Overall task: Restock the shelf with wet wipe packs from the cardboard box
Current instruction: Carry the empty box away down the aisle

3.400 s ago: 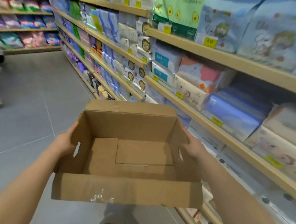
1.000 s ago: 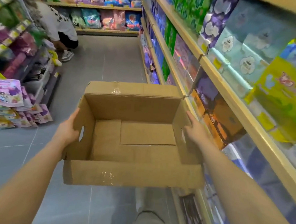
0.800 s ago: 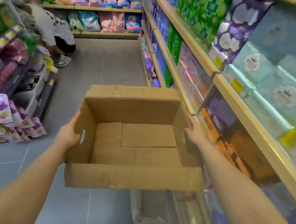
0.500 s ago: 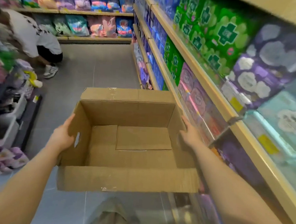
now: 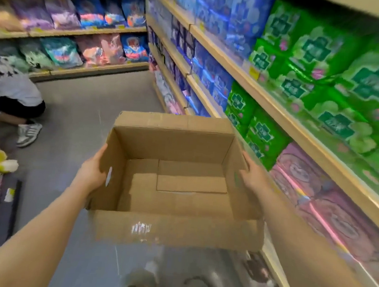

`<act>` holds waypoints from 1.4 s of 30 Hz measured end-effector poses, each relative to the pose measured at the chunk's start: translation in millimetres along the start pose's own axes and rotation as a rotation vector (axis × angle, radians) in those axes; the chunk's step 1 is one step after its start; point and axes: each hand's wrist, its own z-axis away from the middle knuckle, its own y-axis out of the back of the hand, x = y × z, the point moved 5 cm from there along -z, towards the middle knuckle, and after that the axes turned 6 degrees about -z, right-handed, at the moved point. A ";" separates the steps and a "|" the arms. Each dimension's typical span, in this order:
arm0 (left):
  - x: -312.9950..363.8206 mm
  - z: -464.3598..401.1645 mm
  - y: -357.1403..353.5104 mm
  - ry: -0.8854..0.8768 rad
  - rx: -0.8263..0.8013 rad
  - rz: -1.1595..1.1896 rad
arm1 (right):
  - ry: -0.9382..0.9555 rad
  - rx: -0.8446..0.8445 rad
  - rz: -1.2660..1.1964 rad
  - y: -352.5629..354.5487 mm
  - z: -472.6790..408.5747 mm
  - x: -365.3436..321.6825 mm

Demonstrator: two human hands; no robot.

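Observation:
I carry a brown cardboard box (image 5: 173, 229) in front of me at waist height, its flaps open. Inside I see only the bare cardboard bottom, with no packs in it. My left hand (image 5: 91, 173) presses flat against the outside of the left wall, beside a small handle slot. My right hand (image 5: 252, 178) lies with straight fingers on the outside of the right wall. The shelf (image 5: 282, 115) runs along my right, filled with green packs (image 5: 319, 62), blue packs (image 5: 213, 75) and pink packs (image 5: 315, 197).
A crouching person (image 5: 10, 92) in a white top and sneakers is at the left of the aisle. Loose packs and a dark board (image 5: 2, 211) lie on the floor at the left edge. More stocked shelves (image 5: 79, 31) close the aisle's far end. Grey floor (image 5: 78, 117) stretches ahead.
I have walked on along the aisle with the box held the same way. The shelf beside me has gone from white and blue packs to purple, then green ones. The crouching person is nearer.

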 end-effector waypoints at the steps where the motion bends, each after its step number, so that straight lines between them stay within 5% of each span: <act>1: -1.5 -26.4 8.2 -0.006 0.001 0.001 | -0.011 0.006 -0.012 -5.9 -20.2 -12.1; 14: -35.3 -347.6 64.3 0.013 0.003 0.028 | -0.074 -0.028 -0.179 -121.7 -301.0 -171.0; 42: -95.5 -1062.9 249.0 -0.018 -0.044 0.015 | -0.080 -0.025 -0.012 -342.6 -867.4 -563.2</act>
